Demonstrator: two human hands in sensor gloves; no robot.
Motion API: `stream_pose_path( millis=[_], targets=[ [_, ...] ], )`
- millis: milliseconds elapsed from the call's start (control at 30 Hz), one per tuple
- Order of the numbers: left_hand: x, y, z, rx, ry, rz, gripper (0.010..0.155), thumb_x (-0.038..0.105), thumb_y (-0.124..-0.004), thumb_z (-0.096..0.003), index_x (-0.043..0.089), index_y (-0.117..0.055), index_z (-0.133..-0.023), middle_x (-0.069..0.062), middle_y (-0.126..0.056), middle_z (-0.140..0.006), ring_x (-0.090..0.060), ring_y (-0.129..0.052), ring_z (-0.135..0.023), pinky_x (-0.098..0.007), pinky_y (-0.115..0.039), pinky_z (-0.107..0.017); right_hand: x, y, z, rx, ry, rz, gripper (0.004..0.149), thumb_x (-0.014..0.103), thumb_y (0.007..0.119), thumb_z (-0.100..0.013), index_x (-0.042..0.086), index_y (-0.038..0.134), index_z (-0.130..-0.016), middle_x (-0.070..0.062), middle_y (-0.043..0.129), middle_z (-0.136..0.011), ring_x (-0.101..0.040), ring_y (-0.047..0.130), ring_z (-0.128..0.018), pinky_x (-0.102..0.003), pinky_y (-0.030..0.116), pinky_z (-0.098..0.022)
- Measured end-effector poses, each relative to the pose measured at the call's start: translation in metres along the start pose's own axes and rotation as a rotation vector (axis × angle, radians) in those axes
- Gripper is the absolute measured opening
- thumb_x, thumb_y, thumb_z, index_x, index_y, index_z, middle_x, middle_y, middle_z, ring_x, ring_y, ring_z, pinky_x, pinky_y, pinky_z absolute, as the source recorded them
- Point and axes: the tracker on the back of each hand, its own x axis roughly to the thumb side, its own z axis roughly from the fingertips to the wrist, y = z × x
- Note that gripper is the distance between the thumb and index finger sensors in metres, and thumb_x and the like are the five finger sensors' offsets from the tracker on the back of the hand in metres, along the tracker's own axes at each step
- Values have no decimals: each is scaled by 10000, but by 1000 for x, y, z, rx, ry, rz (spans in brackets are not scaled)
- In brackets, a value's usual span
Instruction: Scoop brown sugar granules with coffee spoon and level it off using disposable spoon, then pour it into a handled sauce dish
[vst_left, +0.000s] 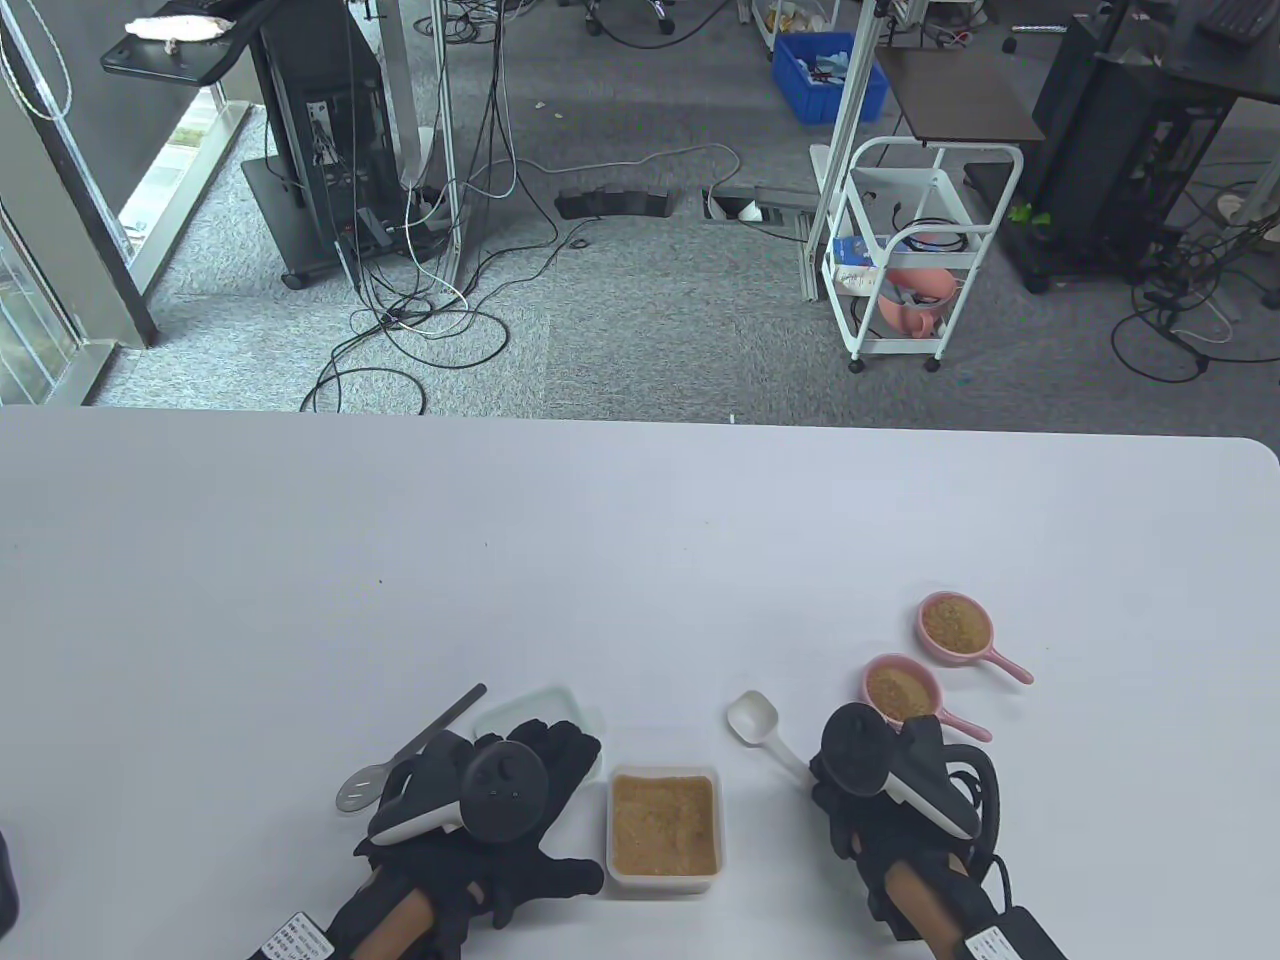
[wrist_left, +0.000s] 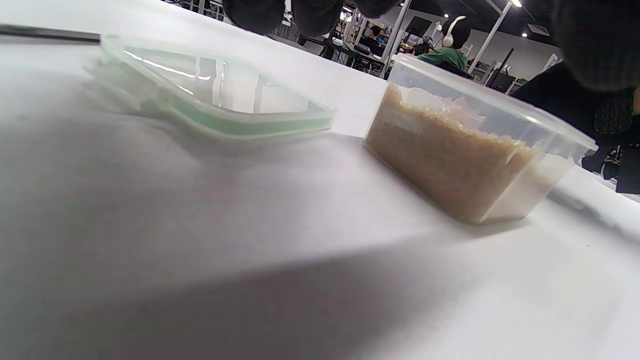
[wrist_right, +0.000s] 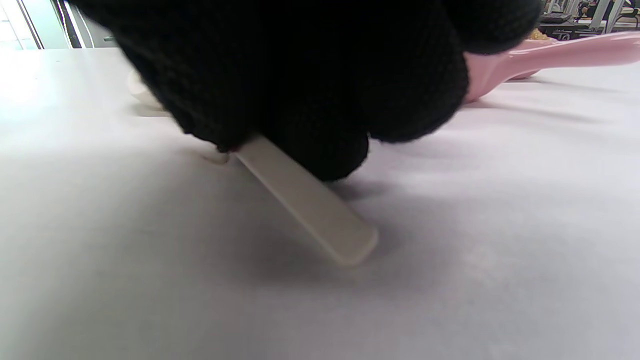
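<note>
Beside the sugar tub (vst_left: 664, 822), right grip (vst_left: 850, 790) pinching disposable spoon (vst_left: 762, 728); left grip (vst_left: 500, 800) relaxed, empty.

Both forearms reach in over the near edge, each hand in a black sensor glove with a tracker strapped to its back. The left hand (vst_left: 500, 800) lies low and flat, palm down, its fingers spread and fairly straight, gripping nothing. The right hand (vst_left: 880, 790) is bunched downward, its fingers (wrist_right: 320, 100) curled in tight and pinching a slim white handle, the wrist raised slightly behind it.
</note>
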Motion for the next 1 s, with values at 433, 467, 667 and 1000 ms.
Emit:
stream_pose_path(
  millis=[433,467,667,1000],
  targets=[
    [-1,1,1,9,-1,2,1086,882,-654,-337,333,-212,-1163,12,-280,-1253,-391,-379,-1199,-608,-372,-824,-4,-2,1,8,15,7,426,315,938,-425,168,969,-823,-98,996,-663,-339,968,-538,-585,668,-559],
    [-1,1,1,9,-1,3,1085,882,-655,-336,334,-213,-1162,10,-282,-1253,-390,-378,-1199,-608,-372,-824,-5,-3,1,8,17,4,428,316,937,-425,164,970,-824,-98,995,-666,-340,968,-540,-585,667,-559],
    [-3,3,2,25,-1,10,1086,882,-654,-335,336,-211,-1162,14,-279,-1254,-388,-376,-1200,-607,-372,-825,-11,-12,4,-22,27,-29,461,339,926,-431,174,944,-861,-97,977,-716,-346,952,-594,-587,644,-587],
    [-15,14,8,97,62,-6,1092,876,-675,-334,328,-221,-1162,15,-285,-1253,-376,-376,-1203,-580,-375,-837,-23,-38,23,-174,-9,-227,607,412,907,-438,227,797,-1005,-85,848,-936,-371,842,-835,-584,516,-709]
  ],
)
